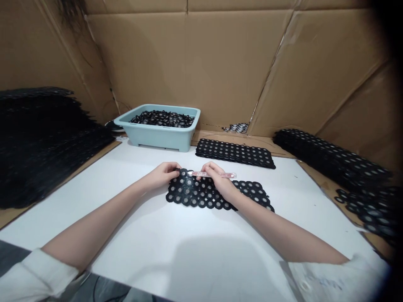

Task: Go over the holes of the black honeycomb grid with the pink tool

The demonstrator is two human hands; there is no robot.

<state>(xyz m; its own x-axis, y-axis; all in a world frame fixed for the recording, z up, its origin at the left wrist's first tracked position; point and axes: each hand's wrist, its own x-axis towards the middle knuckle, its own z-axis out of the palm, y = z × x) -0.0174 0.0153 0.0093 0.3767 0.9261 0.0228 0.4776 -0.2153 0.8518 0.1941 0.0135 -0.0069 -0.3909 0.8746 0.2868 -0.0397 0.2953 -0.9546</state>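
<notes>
A black sheet of joined rings with pale round centres (pixel 201 201) lies on the white board in front of me. My left hand (pixel 163 175) pinches the sheet's upper left corner between thumb and fingers. In my right hand (pixel 218 178) is a slim pinkish, clear-bodied pen-like tool (pixel 226 175), its pale tip pointing left onto the rings of the upper row near my left thumb. The right hand and forearm cover part of the sheet's middle and right side.
A light blue basin (pixel 160 137) of loose black rings stands at the back left. Behind the sheet lies a ring-sheet stack (pixel 234 153). Tall black stacks (pixel 40 147) rise at left; more sheets (pixel 327 157) lie at right. Cardboard walls (pixel 195 63) enclose the white board (pixel 135 247).
</notes>
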